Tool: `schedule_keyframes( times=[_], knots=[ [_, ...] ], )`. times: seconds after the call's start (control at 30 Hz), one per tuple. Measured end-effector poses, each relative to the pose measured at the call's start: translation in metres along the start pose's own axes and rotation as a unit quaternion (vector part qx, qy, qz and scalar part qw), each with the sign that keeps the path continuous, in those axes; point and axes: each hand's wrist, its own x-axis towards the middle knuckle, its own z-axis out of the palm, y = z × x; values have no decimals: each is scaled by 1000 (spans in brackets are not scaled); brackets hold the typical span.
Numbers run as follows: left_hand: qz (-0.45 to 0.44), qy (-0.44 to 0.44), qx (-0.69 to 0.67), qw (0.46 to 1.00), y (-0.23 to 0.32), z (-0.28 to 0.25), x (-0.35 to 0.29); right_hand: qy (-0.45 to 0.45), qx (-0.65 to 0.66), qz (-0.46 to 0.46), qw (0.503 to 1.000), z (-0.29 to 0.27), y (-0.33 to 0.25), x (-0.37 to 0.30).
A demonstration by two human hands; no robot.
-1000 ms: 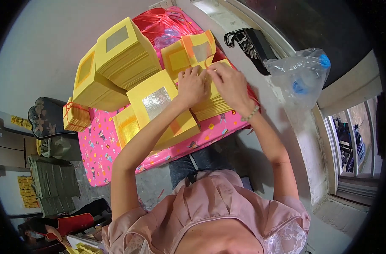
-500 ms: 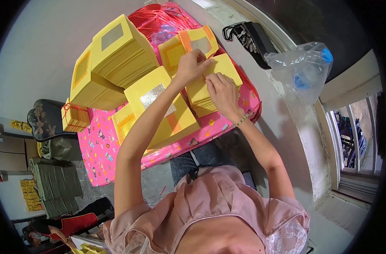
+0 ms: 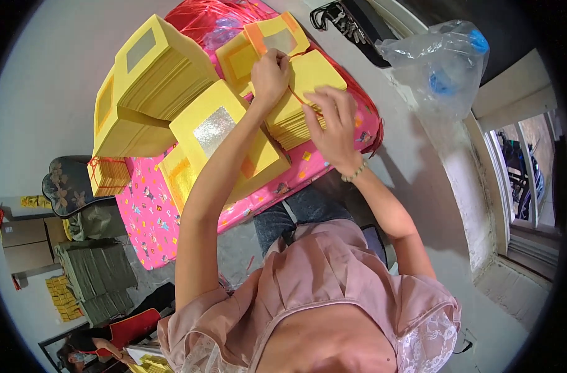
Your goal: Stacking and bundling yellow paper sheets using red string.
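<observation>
A stack of yellow paper sheets (image 3: 313, 74) lies on the pink patterned tablecloth in front of me, with red string (image 3: 296, 96) across its top. At the stack's left edge my left hand (image 3: 271, 78) is closed, fingers bunched on the string, an end of which shows past the fingertips. My right hand (image 3: 336, 127) is over the near right side of the stack, thumb and fingers apart, close to the string. Whether the string touches its fingertips is hard to see. Left of it stands a larger yellow stack (image 3: 190, 121) with a silver square, partly hidden by my left forearm.
Tall yellow stacks (image 3: 165, 68) and a small tied bundle (image 3: 109, 176) stand at the left on the pink tablecloth (image 3: 148, 230). Loose red string (image 3: 199, 15) lies at the back. A clear plastic bag (image 3: 442, 68) is at the right. Another person (image 3: 103, 342) works at the lower left.
My right hand has lifted off the stack and its fingers have spread. My left hand has drawn leftward with the string, more of which now shows. The whole view has shifted slightly.
</observation>
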Motion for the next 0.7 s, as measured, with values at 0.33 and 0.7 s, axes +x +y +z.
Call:
schedule_keyframes(
  times=[0.33,0.7],
  knots=[
    [4,-8,15,1000,2,-4,0,-43,452,534,713,-15,-22,-62],
    [-27,-35,-29,999,-4,-3,7,49,498,609,616,-2,-12,-66]
  ],
)
